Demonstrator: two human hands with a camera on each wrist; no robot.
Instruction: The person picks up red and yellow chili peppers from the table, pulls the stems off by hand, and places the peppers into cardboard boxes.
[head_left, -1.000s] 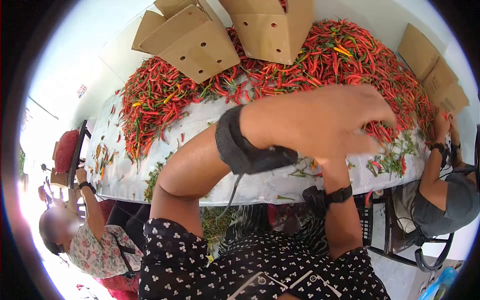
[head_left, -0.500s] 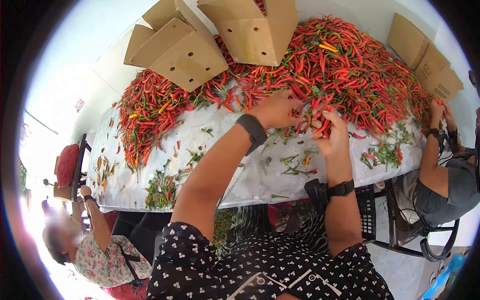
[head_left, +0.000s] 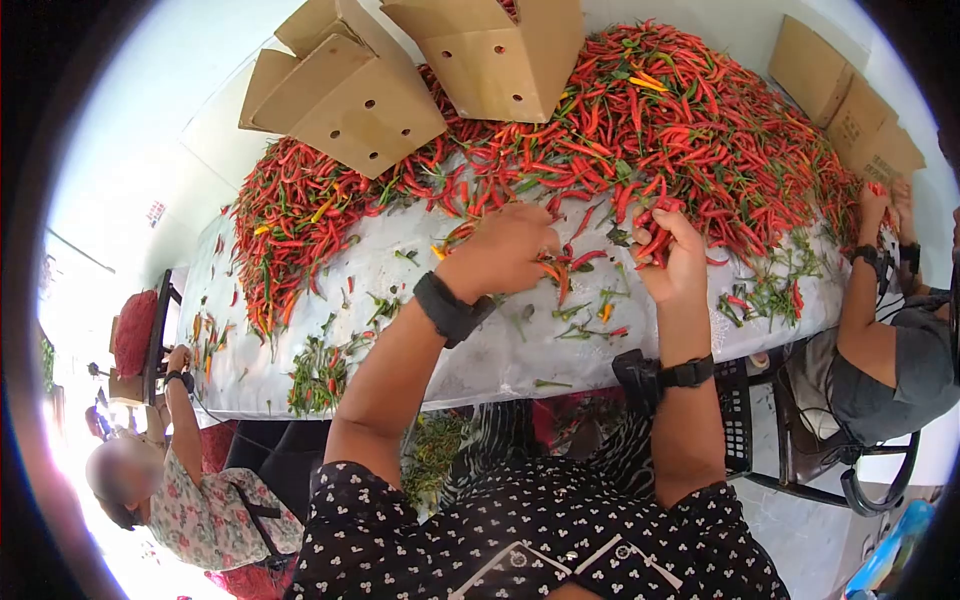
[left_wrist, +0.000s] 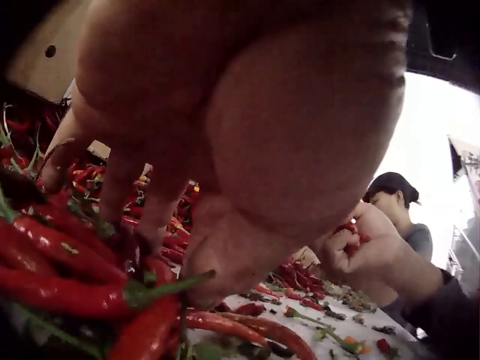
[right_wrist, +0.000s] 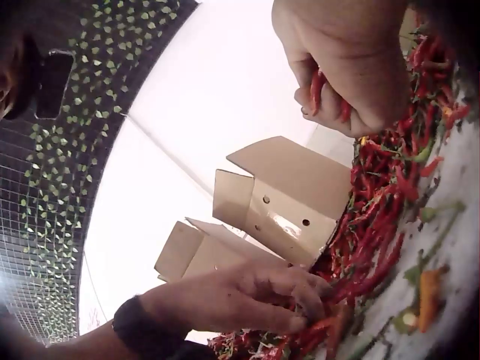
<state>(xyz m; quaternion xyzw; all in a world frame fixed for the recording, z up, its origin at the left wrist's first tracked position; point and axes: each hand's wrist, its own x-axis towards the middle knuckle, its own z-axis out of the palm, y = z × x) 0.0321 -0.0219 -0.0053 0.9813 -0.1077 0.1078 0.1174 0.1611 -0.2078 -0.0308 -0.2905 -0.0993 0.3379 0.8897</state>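
My left hand (head_left: 500,250) is over the near edge of the heap. Its fingers (left_wrist: 161,210) reach down among loose red chillies (left_wrist: 67,270), touching them, in the left wrist view. A few red and orange chillies (head_left: 568,268) lie on the table beside its fingertips. My right hand (head_left: 675,260) is raised to the right of it, with curled fingers gripping several red chillies (right_wrist: 318,90); their ends stick out of the fist. Behind both hands rises a big heap of red chillies (head_left: 690,130) mixed with green and yellow ones.
Two cardboard boxes (head_left: 365,105) with round holes stand on the heap at the back. Stems and green bits (head_left: 320,378) lie in piles on the white table (head_left: 480,360). One person (head_left: 200,490) sits at the left, another (head_left: 870,380) at the right beside an opened carton (head_left: 850,110).
My left hand first swung back from far right to beside the right hand, then moved left, away from it, onto loose chillies. The right hand still holds its chillies.
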